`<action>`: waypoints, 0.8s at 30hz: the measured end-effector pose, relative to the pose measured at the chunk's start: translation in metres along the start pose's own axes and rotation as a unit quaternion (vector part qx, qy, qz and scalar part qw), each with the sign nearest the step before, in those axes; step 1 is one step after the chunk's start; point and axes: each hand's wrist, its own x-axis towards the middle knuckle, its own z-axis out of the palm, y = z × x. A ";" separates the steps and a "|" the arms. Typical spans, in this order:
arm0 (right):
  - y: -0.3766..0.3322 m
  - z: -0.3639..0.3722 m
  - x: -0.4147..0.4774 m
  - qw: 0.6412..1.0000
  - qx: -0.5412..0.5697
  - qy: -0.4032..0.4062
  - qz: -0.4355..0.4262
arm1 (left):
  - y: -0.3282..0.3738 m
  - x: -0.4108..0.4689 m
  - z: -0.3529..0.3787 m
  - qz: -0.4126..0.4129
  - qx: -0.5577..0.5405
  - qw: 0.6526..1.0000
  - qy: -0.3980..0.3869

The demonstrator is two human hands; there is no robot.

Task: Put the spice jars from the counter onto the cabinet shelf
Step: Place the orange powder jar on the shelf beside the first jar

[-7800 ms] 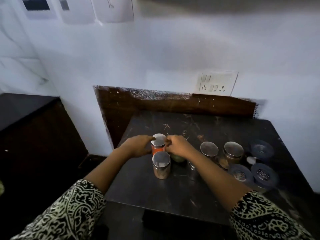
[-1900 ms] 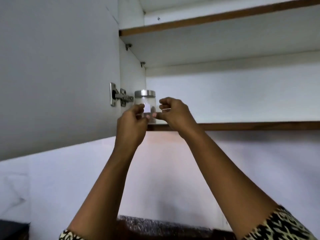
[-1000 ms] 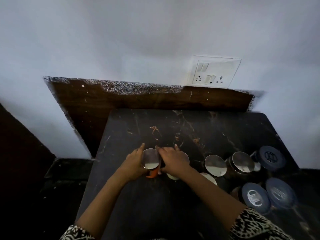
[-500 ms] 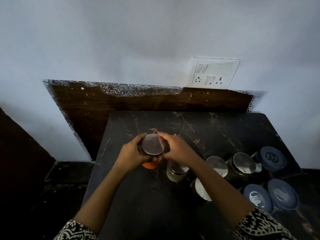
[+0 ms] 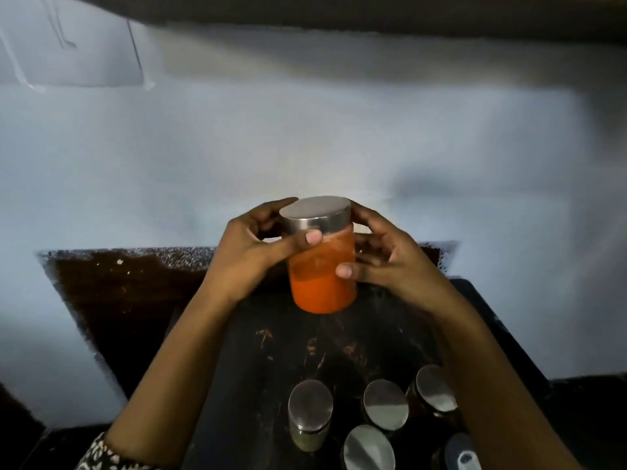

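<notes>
Aloft: left hand (image 5: 252, 252), right hand (image 5: 390, 262) clasp orange jar (image 5: 320, 276) | counter (image 5: 271, 368) below

Bare forearms; black-and-white patterned sleeve (image 5: 101, 454) on the left arm

Both arms extended forward and up. Left hand (image 5: 252, 257) curled, thumb pressed across the front; right hand (image 5: 386, 262) cupped opposite, fingers spread, thumb forward. Patterned sleeve (image 5: 101, 457) at left forearm.
</notes>
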 end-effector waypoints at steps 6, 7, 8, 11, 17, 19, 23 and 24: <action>-0.031 -0.040 0.003 0.998 -0.009 0.032 -0.053 | 0.053 0.035 0.046 0.041 -0.045 0.998 0.001; -0.037 -0.048 0.004 0.996 -0.012 0.055 -0.065 | 0.061 0.040 0.055 0.046 -0.045 0.998 -0.001; -0.042 -0.054 0.004 0.994 -0.018 0.077 -0.074 | 0.067 0.043 0.062 0.049 -0.034 0.998 -0.005; -0.053 -0.069 0.005 0.985 -0.034 0.139 -0.093 | 0.076 0.045 0.085 0.059 0.056 0.996 -0.030; -0.060 -0.100 0.000 0.980 -0.084 0.148 -0.105 | 0.083 0.055 0.120 0.060 0.040 0.997 -0.011; -0.060 -0.112 -0.003 0.989 -0.034 0.113 -0.092 | 0.086 0.057 0.124 0.057 0.031 0.998 -0.008; -0.057 -0.138 -0.011 0.995 0.056 0.048 -0.063 | 0.088 0.061 0.138 0.035 -0.016 0.999 -0.012; -0.057 -0.141 -0.012 0.995 0.062 0.047 -0.059 | 0.088 0.062 0.142 0.029 -0.033 0.999 -0.019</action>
